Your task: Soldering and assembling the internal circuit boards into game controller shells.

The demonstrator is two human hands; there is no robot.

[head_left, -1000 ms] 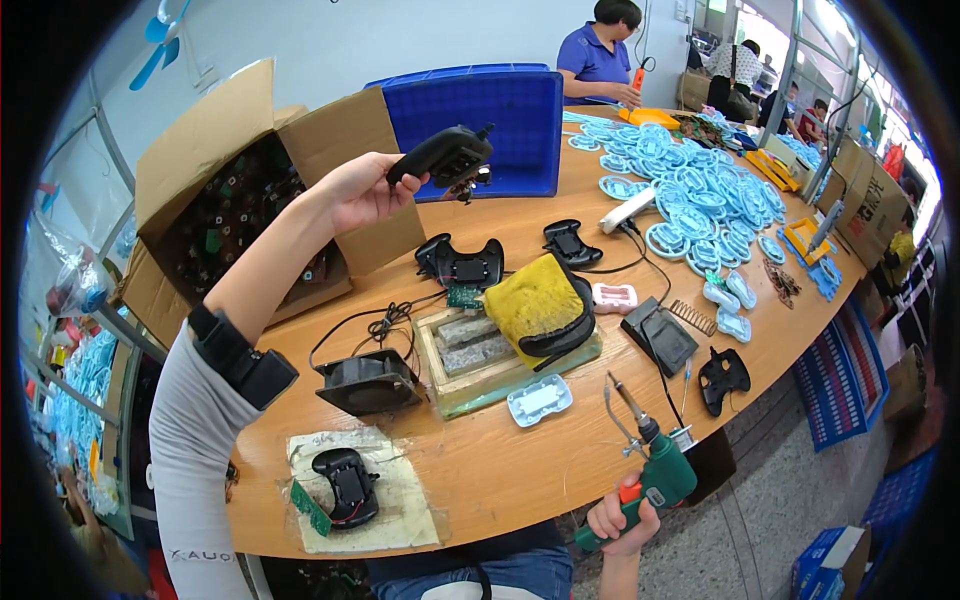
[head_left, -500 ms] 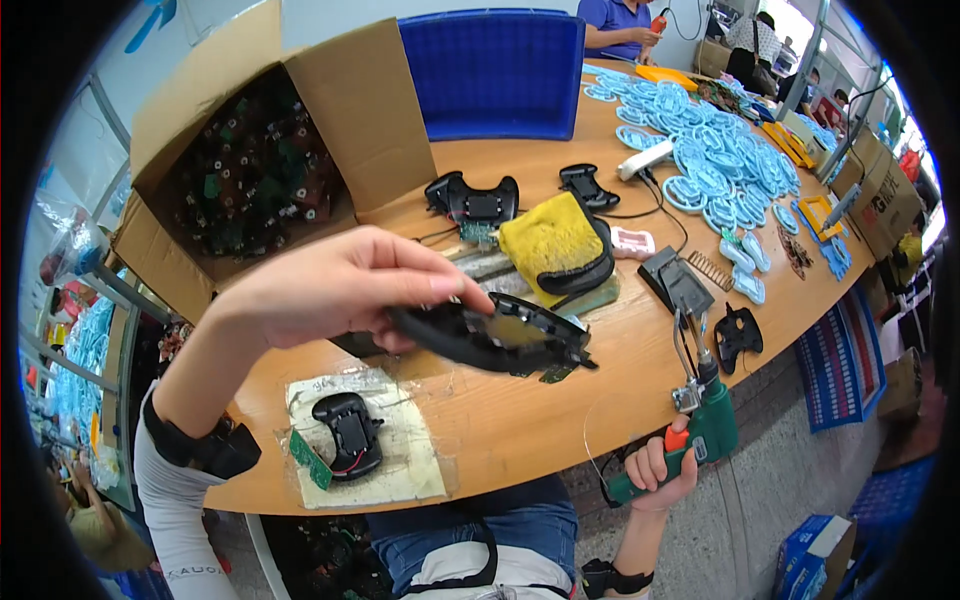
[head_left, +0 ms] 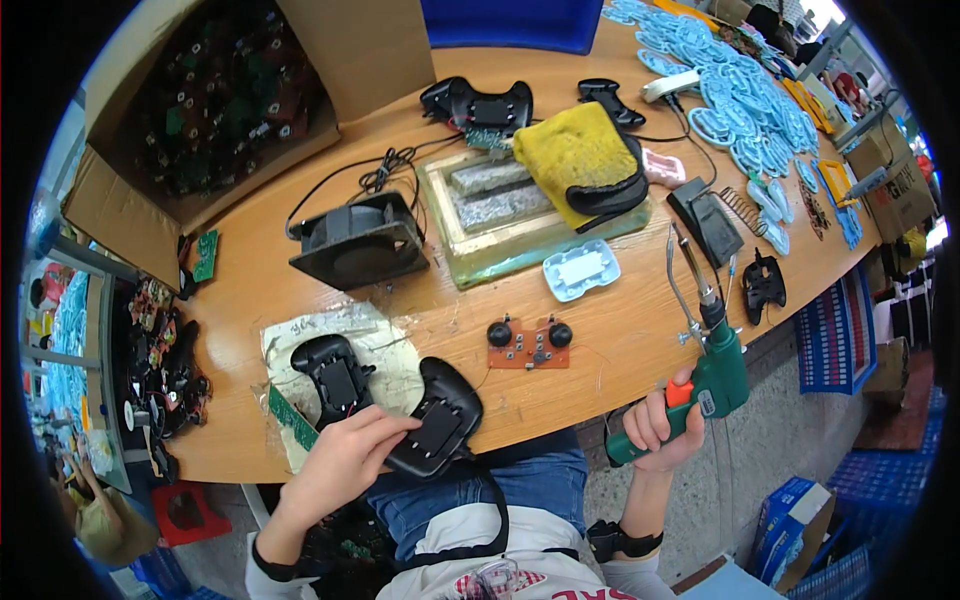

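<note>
My left hand (head_left: 345, 455) has its thumb and fingers pinched at the middle of a black game controller (head_left: 455, 400), which lies back side up at the table's front edge. Beside it, a second black controller (head_left: 335, 375) rests on a pale paper sheet (head_left: 385, 345), with a green circuit board (head_left: 291, 415) at its side. My right hand (head_left: 662, 430) is wrapped round a green soldering gun (head_left: 722, 375) with an orange trigger, its metal tip pointing up and away. Between the hands, a red-brown circuit board (head_left: 520, 352) with two black thumbsticks lies on the table.
A black fan (head_left: 360, 245) stands beside a tray (head_left: 470, 262) bearing grey bars and a yellow cloth (head_left: 570, 160). Nearby are a light blue case (head_left: 582, 270), a black stand (head_left: 705, 225) and a spring (head_left: 741, 212). A cardboard box (head_left: 385, 45) holds many boards. Light blue parts (head_left: 740, 100) are heaped far right.
My left hand has come down and toward me, bringing the black controller from mid-air to the table's front edge. The red-brown board now shows on the table. The soldering gun stays in my right hand.
</note>
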